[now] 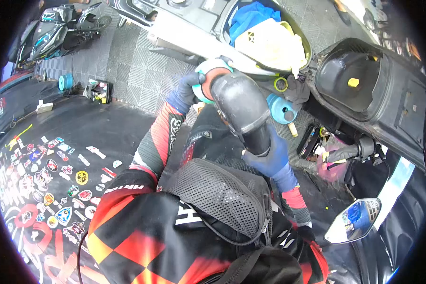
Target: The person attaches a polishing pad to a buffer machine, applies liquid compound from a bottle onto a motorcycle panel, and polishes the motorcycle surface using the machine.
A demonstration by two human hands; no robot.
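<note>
My left hand (189, 90), in a dark blue glove, is closed on the rim of a round teal-and-white pad (205, 76). A reddish-brown disc (214, 81) sits between this pad and the black head of a handheld polisher (241, 102). The polisher's thick body slants down to the right, in front of my legs. My right hand (272, 154), also gloved in blue, wraps round its lower end; the palm side is partly hidden.
Ahead, a blue cloth (253, 21) and a pale yellow cloth (272, 45) lie in an open compartment. Right of me are a black seat-box part (345, 80), a teal round container (281, 109) and a mirror (355, 220). A sticker-covered black surface (52, 189) spreads left; a motorcycle (57, 31) stands behind it.
</note>
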